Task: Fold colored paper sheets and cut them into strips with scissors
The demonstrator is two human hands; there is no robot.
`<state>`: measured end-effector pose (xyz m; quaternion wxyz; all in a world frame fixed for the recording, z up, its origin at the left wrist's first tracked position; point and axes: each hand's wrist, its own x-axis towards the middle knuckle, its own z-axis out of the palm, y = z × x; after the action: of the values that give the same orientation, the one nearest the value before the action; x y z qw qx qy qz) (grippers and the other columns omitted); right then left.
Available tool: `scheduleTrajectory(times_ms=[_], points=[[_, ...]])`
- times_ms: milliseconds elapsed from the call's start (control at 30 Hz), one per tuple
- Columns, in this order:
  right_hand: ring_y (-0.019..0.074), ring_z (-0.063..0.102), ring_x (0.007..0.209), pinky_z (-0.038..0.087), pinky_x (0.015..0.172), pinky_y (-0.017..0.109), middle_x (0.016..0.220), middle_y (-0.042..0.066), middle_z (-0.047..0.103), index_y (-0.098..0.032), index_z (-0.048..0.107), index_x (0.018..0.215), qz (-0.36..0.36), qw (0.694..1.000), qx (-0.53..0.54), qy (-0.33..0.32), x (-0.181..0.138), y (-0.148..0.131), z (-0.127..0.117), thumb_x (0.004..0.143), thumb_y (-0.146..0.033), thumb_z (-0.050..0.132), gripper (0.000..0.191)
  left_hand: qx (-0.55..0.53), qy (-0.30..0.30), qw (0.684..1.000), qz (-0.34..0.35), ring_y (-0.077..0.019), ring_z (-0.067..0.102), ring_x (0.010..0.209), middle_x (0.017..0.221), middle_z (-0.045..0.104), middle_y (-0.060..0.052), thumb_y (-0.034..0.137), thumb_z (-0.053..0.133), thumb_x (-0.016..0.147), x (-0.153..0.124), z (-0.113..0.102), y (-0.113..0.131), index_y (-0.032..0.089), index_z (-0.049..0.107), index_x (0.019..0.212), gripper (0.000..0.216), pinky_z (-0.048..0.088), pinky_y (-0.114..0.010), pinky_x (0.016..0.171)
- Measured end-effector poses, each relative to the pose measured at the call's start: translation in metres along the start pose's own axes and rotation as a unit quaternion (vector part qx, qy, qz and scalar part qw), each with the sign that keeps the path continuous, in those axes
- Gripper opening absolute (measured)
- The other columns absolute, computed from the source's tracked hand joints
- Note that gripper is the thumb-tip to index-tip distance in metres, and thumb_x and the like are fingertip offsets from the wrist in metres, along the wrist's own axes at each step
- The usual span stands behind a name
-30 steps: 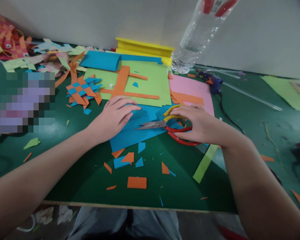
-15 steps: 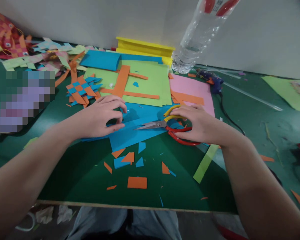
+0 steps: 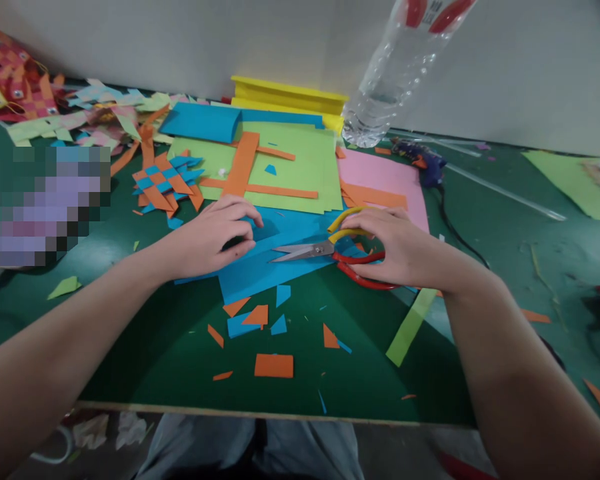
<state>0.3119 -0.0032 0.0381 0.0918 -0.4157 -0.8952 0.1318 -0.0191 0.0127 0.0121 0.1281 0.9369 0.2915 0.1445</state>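
Note:
My right hand (image 3: 397, 248) grips a pair of scissors (image 3: 325, 249) with one yellow and one red handle loop. Their blades are slightly parted and point left over the blue paper (image 3: 260, 277). My left hand (image 3: 225, 230) rests on the left part of that paper, just left of the blade tips. Its fingers are loosely bent and apart, with nothing seen between them. Behind the left hand is a woven orange and blue paper piece (image 3: 163, 179). Green sheets (image 3: 300, 167) with orange strips (image 3: 243, 163) on them lie beyond the blue paper.
Orange and blue scraps (image 3: 274, 365) are scattered near the table's front edge. A water bottle (image 3: 385, 87) leans at the back, near a glue gun (image 3: 425, 160) with a cord. A pink sheet (image 3: 385, 170) lies to the right, and a pile of paper strips (image 3: 95, 110) to the left.
My left hand has slid slightly to the right, closer to the scissors. The scissor blades have parted a little. My right hand has hardly moved.

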Motion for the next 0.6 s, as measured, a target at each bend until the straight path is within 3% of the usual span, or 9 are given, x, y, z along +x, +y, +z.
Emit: scheduleTrajectory(times_ms=[600], points=[[0.0334,0.057,0.118,0.039,0.099,0.051,0.126,0.008,0.065,-0.025,0.062,0.113,0.009,1.0,-0.003,-0.007,-0.002,0.006,-0.001,0.074,-0.037,0.068,0.041,-0.014,0.039,0.999,-0.034,-0.0281,0.047,0.119,0.116,0.059,-0.012,0.03,0.042,0.1,0.008,0.013,0.01,0.016,0.06,0.082,0.029,0.037,-0.046,0.103]])
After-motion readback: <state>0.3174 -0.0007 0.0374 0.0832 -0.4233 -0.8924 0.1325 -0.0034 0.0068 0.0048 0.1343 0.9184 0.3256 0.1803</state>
